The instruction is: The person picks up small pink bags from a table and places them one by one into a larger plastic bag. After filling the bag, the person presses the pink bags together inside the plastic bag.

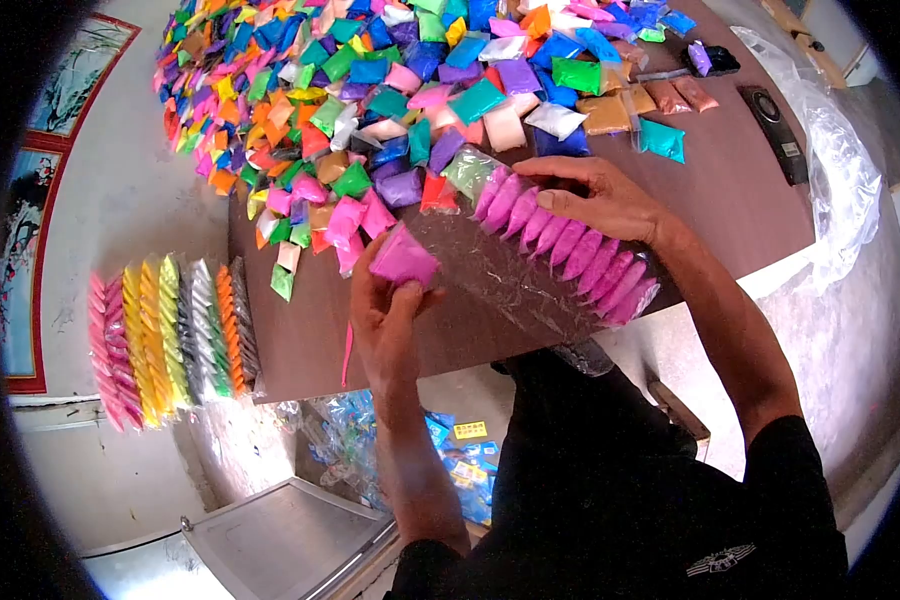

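My left hand (385,312) is closed on a pink packet (406,256), pinched between thumb and fingers above the table's front part. My right hand (610,195) is on a row of magenta packets (570,245) standing side by side, with thumb and fingers closed around the row's upper end. A clear plastic bag (515,295) lies around and beside this row, and its transparent end reaches toward the pile. Just beyond both hands, a red packet (438,192) and a purple packet (400,188) lie at the pile's near edge.
A large pile of colourful packets (370,75) covers the far part of the brown table (300,350). Filled sleeves of packets (160,335) line its left edge. At right are a black device (775,130) and clear plastic sheeting (835,170). Blue wrappers (470,470) lie below.
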### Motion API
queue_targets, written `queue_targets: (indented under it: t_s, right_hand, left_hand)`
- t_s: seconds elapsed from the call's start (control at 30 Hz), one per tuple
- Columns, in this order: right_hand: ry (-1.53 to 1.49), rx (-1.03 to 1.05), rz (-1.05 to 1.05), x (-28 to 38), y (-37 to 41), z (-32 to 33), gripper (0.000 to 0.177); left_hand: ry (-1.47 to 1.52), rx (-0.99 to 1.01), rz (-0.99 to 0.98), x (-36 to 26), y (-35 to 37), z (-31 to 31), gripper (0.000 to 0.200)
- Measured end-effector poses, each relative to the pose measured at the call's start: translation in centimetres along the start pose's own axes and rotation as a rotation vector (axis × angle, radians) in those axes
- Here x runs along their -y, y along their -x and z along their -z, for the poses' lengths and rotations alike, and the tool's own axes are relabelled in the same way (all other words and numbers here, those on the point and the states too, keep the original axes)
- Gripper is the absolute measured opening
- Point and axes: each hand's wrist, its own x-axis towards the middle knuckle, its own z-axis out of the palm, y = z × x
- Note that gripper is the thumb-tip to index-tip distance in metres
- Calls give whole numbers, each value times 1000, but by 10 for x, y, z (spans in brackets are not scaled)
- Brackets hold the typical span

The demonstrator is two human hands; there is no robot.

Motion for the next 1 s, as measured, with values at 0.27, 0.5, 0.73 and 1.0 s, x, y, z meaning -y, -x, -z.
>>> queue_targets:
  t_s: [0.27,0.5,0.73,1.0]
  right_hand:
    - [-37,-2,-2,-3,0,-1,47]
    - [8,-3,-8,-1,-1,0,48]
    - [26,-17,3,-2,-1,-1,46]
    - [22,-10,-33,1,-1,-2,46]
  left_hand:
    - [339,17,140,18,-23,-25,35]
    - [8,19,-29,29,-29,-28,22]
    - [-275,-89,-187,27,-32,-30,21]
    - [-174,-113,-152,46,-43,-30,21]
